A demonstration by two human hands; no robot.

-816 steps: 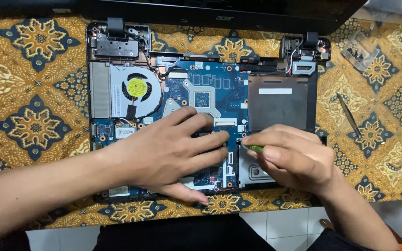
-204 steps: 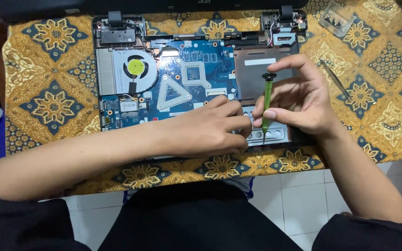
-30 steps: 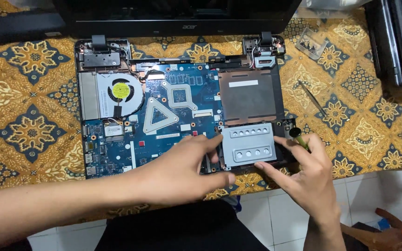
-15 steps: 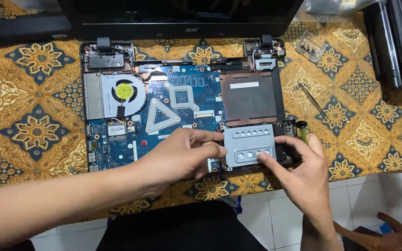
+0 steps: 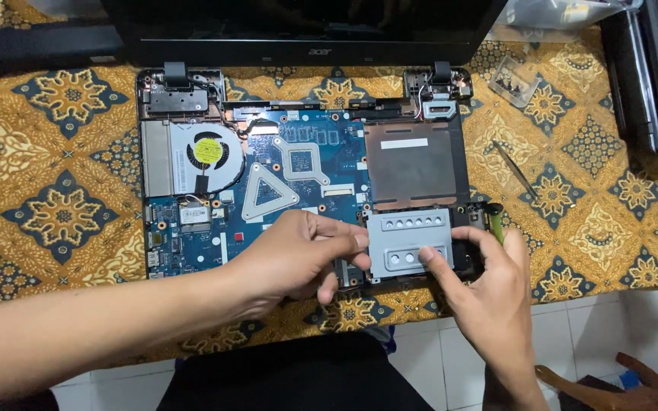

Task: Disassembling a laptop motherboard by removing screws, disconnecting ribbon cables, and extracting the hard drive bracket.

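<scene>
Two hands work on the grey metal bracket (image 5: 409,243), which lies at the front right corner of the opened laptop base (image 5: 306,175). The left hand (image 5: 298,255) presses curled fingertips against the bracket's left edge. The right hand (image 5: 489,293) pinches its right edge between thumb and forefinger, with a green-handled screwdriver (image 5: 494,221) tucked behind the fingers. Lift the bracket evenly from both edges; tilting it could strain the blue circuit board (image 5: 268,190) immediately left of it.
</scene>
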